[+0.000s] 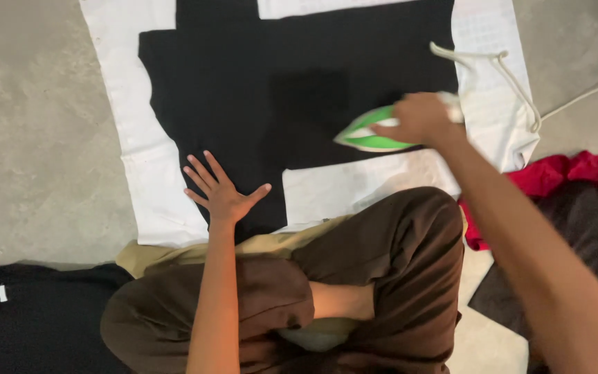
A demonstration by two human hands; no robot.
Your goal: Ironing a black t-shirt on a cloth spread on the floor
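- Head view: a bare grey concrete floor [29, 138], mottled and rough, fills the room as far as I can see.
- A white sheet [140, 159] lies flat on the floor; its cloth looks thin and a little creased at the edges.
- On the sheet lies a black garment [257, 83], smooth and matte, spread flat, with blocky, squared edges.
- The person sits on the floor at the sheet's near edge, legs folded, in brown trousers [396, 263].
- A tan cloth [167, 253] pokes out from under the knees, just beside the sheet's near edge.
- To the right, red cloth [576, 170] lies bunched on the floor, touching a dark grey cloth [590, 235] beside it.
- At the lower left sits another black cloth [36, 318] with a small white tag.
- A white cord [513, 76] loops across the sheet's right side and trails off over the floor.
- The left hand [221, 190] lies flat on the garment's near corner, fingers spread wide, palm down, its grip open and holding nothing; the arm runs straight out.
- The right hand [420, 119] is blurred; its grip is wrapped over the handle of a green and white iron [368, 135].
- The iron rests on the garment's right part, its pointed tip aimed left.
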